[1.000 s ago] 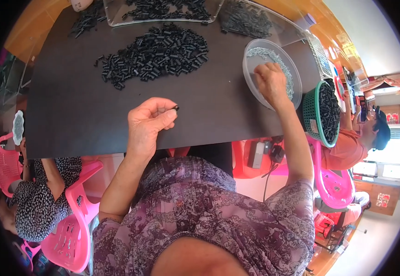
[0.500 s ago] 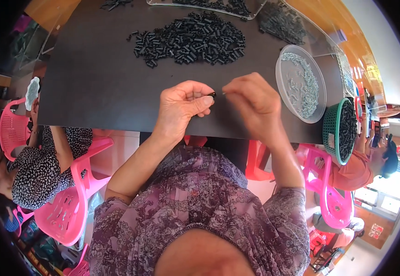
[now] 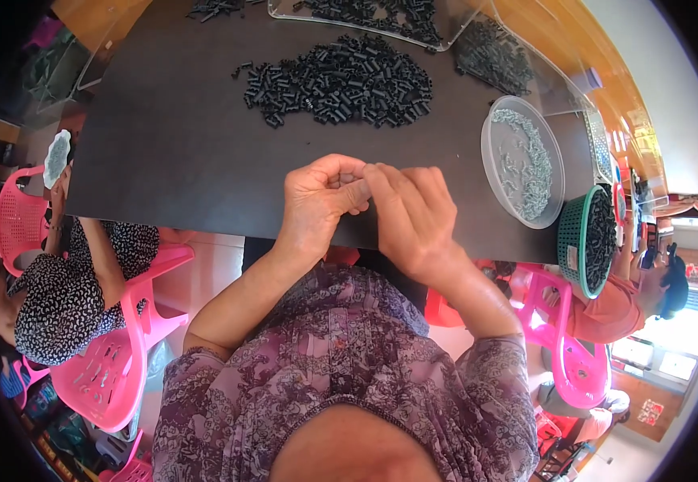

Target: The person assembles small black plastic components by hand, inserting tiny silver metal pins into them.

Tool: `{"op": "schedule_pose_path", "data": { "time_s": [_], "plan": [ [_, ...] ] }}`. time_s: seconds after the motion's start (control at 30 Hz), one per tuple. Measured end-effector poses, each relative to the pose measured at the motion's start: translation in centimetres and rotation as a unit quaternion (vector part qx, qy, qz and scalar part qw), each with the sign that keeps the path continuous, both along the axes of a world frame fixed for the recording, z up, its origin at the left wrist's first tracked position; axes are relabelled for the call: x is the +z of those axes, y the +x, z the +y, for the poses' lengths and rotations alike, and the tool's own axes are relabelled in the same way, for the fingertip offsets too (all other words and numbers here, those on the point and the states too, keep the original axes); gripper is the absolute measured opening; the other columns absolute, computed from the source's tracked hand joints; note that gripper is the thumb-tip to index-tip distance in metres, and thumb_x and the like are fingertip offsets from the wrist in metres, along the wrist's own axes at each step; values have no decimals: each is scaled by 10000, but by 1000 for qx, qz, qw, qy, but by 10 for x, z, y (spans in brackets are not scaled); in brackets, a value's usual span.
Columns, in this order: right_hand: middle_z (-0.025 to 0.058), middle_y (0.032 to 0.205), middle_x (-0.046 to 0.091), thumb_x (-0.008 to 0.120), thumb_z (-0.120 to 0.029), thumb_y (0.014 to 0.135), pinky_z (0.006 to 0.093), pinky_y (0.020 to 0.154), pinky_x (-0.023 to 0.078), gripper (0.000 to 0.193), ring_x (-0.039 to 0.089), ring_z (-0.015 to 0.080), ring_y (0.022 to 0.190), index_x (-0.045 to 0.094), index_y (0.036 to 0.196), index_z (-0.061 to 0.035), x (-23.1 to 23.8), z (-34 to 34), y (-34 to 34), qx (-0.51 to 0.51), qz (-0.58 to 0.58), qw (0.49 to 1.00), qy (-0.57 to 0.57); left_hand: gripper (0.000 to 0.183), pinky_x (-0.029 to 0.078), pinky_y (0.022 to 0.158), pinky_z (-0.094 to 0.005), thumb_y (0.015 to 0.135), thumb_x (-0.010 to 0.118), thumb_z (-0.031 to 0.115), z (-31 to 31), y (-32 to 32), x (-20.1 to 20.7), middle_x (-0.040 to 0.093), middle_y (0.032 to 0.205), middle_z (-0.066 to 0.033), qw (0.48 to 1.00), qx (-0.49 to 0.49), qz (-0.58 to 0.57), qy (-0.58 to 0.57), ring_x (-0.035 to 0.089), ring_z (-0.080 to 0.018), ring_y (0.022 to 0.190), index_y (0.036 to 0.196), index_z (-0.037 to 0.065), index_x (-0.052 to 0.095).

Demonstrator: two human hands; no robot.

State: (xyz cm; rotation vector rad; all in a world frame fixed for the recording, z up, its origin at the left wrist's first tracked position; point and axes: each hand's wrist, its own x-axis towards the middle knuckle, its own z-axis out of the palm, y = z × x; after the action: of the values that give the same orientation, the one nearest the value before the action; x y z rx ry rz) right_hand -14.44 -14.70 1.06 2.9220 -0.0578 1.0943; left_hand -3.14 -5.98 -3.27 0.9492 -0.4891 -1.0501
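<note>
Meeting at the fingertips above the near part of the dark bench, the person's left hand and right hand are both drawn into a pinch, thumbs against fingers. The fingers cover the spot where the 2 hands touch, so what either grips cannot be told. Beyond them on the bench lies a loose pile of short black tubular pieces. To the right stands a clear round dish with small silvery pieces heaped mostly along its right side. Just beside the dish, at the right end of the bench, is a green basket filled with black pieces. Farther off, 2 clear containers hold more black pieces. Outward from the bench, a person in a patterned garment sits on the left and a person in an orange top on the right, with pink chairs nearby
</note>
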Motion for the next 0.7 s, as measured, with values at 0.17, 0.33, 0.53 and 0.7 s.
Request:
{"op": "schedule_pose_path", "data": {
  "time_s": [0.17,0.33,0.53,0.7],
  "plan": [
    [204,916,609,635,-16,630,338,592,446,382,572,265,729,573,990,98,-8,8,2,-6,-52,999,1,179,452,589,-191,828,676,77,2,1,1,628,783,-28,999,34,7,-23,557,-70,655,961,-32,625],
    [185,908,622,638,44,668,353,616,470,306,587,286,722,591,970,65,-9,9,3,-11,-86,987,138,160,470,600,-200,833,654,40,2,4,-2,641,802,-46,1000,30,3,-10,581,-86,660,972,-31,625],
    [108,893,644,630,87,727,320,646,476,234,580,247,730,629,944,0,-7,4,-3,-68,-90,923,368,154,489,601,-220,837,636,29,1,6,4,655,821,-72,1000,17,6,8,604,-108,665,979,-30,626],
    [107,894,641,633,90,714,322,643,475,246,580,248,740,631,942,-2,-14,2,0,-52,-84,951,294,148,481,594,-218,852,621,42,0,5,3,655,822,-75,1000,8,17,1,598,-108,655,979,-36,626]
  ]
}}
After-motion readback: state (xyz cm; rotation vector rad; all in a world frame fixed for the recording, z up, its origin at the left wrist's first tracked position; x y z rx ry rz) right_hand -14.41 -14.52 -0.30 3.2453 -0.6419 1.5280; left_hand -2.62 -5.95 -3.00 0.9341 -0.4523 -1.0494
